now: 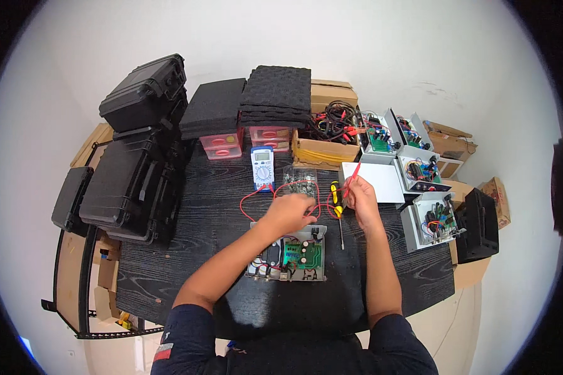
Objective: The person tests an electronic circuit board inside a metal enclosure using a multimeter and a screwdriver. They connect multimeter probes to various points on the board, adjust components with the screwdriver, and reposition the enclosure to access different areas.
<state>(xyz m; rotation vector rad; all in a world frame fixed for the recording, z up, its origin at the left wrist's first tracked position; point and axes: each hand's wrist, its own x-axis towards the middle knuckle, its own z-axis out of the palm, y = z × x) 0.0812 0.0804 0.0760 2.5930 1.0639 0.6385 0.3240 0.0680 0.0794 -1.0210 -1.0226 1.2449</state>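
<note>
My right hand (363, 203) is closed around a red test probe (353, 175), its end pointing up. My left hand (288, 212) is over the back edge of an open metal case (316, 275), fingers curled beside a red lead; what they hold is hidden. Inside the case are a green circuit board (303, 255), a dark transformer (271, 254) and wires. Behind it stands a blue-and-white multimeter (263, 170), with red leads (248, 201) running from its lower end. Between my hands lies a yellow-and-black screwdriver (338, 203), shaft toward me.
Behind my left hand is a clear tray (300, 180) of small parts. Black hard cases (128, 184) stack up on the left. Dark foam sheets (275, 94), a cardboard box (325, 152) of cables and several opened electronic units (431, 219) line the back and right of the black table (200, 206).
</note>
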